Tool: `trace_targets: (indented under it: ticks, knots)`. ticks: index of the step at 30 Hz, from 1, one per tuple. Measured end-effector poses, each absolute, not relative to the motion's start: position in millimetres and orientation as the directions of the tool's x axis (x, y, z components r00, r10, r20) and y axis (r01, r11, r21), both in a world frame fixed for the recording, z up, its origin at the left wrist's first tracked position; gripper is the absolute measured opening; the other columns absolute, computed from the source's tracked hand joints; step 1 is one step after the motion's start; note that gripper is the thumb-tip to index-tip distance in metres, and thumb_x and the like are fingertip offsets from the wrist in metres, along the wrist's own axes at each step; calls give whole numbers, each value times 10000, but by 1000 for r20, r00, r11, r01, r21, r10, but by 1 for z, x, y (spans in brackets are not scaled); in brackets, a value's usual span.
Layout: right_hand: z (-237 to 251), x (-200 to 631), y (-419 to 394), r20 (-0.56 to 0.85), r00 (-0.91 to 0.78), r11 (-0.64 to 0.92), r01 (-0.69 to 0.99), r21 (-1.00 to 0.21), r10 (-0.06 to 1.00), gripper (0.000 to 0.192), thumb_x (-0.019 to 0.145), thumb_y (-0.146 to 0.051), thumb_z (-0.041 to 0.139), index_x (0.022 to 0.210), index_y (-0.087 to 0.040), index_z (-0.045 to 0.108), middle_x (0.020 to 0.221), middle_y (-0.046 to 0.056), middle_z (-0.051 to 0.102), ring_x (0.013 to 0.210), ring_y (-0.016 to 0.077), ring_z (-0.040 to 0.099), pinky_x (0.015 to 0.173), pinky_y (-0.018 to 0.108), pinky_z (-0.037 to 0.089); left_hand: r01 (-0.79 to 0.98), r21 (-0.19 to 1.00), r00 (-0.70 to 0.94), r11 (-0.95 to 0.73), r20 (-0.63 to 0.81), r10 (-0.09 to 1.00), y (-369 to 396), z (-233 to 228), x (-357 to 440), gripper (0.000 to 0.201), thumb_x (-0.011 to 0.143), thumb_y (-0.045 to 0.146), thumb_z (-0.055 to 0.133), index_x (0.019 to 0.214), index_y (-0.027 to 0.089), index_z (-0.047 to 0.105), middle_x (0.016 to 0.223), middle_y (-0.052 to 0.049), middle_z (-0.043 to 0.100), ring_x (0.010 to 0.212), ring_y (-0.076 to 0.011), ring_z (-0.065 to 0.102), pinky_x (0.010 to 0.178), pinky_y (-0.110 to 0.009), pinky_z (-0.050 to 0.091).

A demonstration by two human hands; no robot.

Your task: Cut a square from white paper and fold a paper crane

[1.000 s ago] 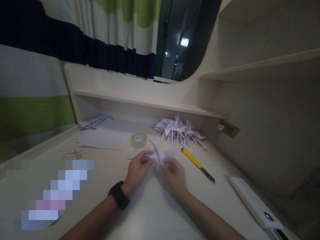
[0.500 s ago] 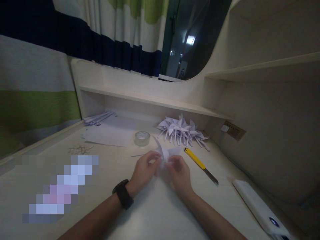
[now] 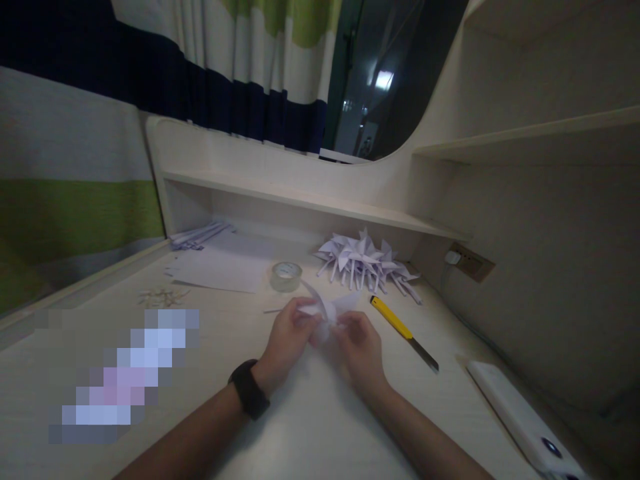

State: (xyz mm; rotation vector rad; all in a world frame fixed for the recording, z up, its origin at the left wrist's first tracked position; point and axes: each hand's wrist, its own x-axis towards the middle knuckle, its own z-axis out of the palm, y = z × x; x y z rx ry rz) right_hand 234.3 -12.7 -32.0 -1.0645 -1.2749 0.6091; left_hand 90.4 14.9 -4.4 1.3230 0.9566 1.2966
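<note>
Between my hands is a white paper pinwheel (image 3: pixel 327 308), its blades curling up and outward. My left hand (image 3: pixel 291 335) is closed on its left side, with thumb and fingers pinched on the paper. On the other side my right hand (image 3: pixel 360 343) pinches the paper near the pinwheel's middle. The lower part of the pinwheel is blurred and partly hidden by my fingers. A thin paper stick (image 3: pixel 273 311) lies on the desk just left of my left hand. To the right of my right hand rests a yellow utility knife (image 3: pixel 393 319), its blade out.
A roll of clear tape (image 3: pixel 285 276) stands beyond my hands. Several finished pinwheels (image 3: pixel 363 257) are heaped at the back. Paper sheets (image 3: pixel 220 263), rolled paper sticks (image 3: pixel 203 235) and small pale pieces (image 3: pixel 163 297) lie left. A white device (image 3: pixel 515 410) sits at the right edge.
Both hands keep their pinch on the pinwheel. Its left blades have shifted slightly left and lower, and the left fingers have moved a little on the paper.
</note>
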Motion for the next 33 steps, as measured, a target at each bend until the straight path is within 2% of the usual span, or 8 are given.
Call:
trace_targets:
  ticks: [2,7,17,27,33]
  knots:
    - [-33,235,-12,458,227,425,180,-887,859,167,753,-246,679,869,-205,566,802,-6,592,673,133,545,573,233,413,-67,978,147,-196,204,968,14,-4,90,263,752,300,625,962,143,608,562,28,602,386,-93,520,364,-171,368]
    - [-31,233,-12,450,234,425,149,-893,862,161,745,-235,689,851,-213,571,783,-15,593,669,130,544,574,233,410,1,969,149,-245,242,959,12,-5,90,175,773,282,602,860,136,642,613,-6,642,406,-103,549,376,-181,391]
    - [-30,232,-12,401,235,405,33,-914,885,195,709,-220,716,835,-213,567,781,-19,598,677,128,555,572,227,413,55,954,125,-296,288,950,13,-5,87,217,761,234,618,943,128,669,583,-9,660,417,-127,581,449,-208,451]
    - [-30,232,-12,395,238,400,29,-916,887,201,710,-220,719,835,-210,562,780,-15,605,678,127,559,563,220,413,182,920,82,-348,338,937,8,-6,86,170,790,218,592,939,181,666,556,32,647,416,-111,568,471,-196,430]
    - [-30,233,-11,404,238,402,57,-914,883,198,696,-213,724,820,-207,570,760,-19,606,667,128,555,569,223,417,238,889,103,-391,377,920,8,-10,85,183,815,247,572,970,207,661,614,33,668,437,-113,582,483,-200,434]
